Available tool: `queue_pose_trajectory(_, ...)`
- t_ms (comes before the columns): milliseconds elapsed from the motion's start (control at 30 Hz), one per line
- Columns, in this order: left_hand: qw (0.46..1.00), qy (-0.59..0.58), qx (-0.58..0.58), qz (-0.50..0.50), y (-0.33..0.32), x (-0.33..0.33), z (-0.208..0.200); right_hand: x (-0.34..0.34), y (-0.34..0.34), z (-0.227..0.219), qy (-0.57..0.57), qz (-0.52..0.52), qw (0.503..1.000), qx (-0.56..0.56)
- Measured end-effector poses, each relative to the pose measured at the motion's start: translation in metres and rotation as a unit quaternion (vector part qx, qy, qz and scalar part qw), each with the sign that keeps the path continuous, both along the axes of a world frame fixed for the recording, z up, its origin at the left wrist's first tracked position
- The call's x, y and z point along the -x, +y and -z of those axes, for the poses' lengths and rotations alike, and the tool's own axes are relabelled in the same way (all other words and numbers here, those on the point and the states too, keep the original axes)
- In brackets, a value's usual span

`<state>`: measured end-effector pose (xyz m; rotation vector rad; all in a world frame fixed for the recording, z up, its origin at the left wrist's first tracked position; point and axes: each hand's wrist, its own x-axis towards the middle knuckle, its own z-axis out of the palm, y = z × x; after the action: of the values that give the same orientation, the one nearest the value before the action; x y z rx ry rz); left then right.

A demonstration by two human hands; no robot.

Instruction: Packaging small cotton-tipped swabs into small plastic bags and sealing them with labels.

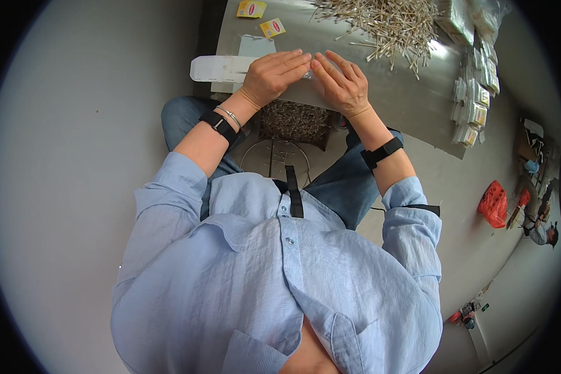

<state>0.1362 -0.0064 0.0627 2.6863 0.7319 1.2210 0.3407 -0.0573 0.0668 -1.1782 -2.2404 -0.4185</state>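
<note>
My left hand [274, 76] and my right hand [343, 82] meet at the near edge of the metal table [389, 93], backs up and fingertips almost touching. Their fingers are bent over something I cannot make out. A glint of clear plastic [308, 74] shows between them; thumbs and palms are hidden. Beside my left hand, a flattened white carton [215, 68] juts past the table's left side. A pale card or sheet [257, 45] lies just beyond it. Farther back, a heap of cotton swabs [380, 22] spreads over the tabletop.
Two small yellow packets [272, 27] lie at the back left. Stacked small packs [477, 103] line the right edge, near clear bags [489, 17]. Under the table, a container of swabs [295, 121] stands between my knees. A red plastic bag [493, 204] is on the floor at right.
</note>
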Motion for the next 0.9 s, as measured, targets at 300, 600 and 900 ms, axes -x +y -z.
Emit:
queue_pose_trajectory(300, 0.997, -0.041, 0.062, -0.029, -0.011, -0.005, 0.004, 0.002, -0.006, 0.003, 0.001, 0.029, 0.999, -0.012)
queue_pose_trajectory(600, 0.949, -0.168, 0.241, -0.111, -0.029, -0.014, 0.015, 0.009, -0.012, 0.001, 0.011, 0.047, 0.999, -0.004)
queue_pose_trajectory(900, 0.989, -0.058, 0.135, -0.005, -0.011, 0.007, 0.002, 0.006, -0.013, -0.002, 0.004, 0.034, 0.999, -0.001)
